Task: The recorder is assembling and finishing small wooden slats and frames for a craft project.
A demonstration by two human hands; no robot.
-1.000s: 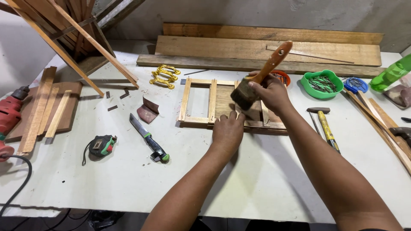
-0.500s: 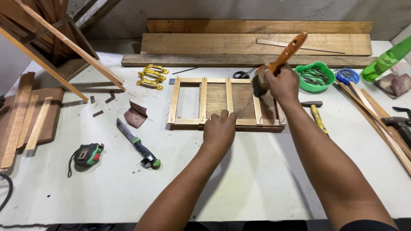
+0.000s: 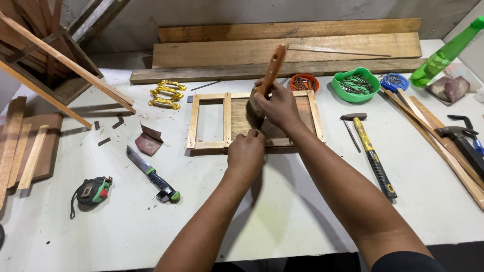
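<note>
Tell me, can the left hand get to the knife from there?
Probably yes. The left hand rests on the frame, and the knife lies just left of it on bare table, with nothing between them.

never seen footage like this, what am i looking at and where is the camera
There is no machine here: these are a person's two bare hands, filmed by a camera worn on the head and looking down at a white worktable. The right hand holds a paintbrush with an orange-brown handle, its bristles down on a small wooden frame. The left hand presses on the frame's near edge. Around it lie a knife, a tape measure, gold handles, a hammer, a green bowl of nails and wooden planks at the back.
</note>
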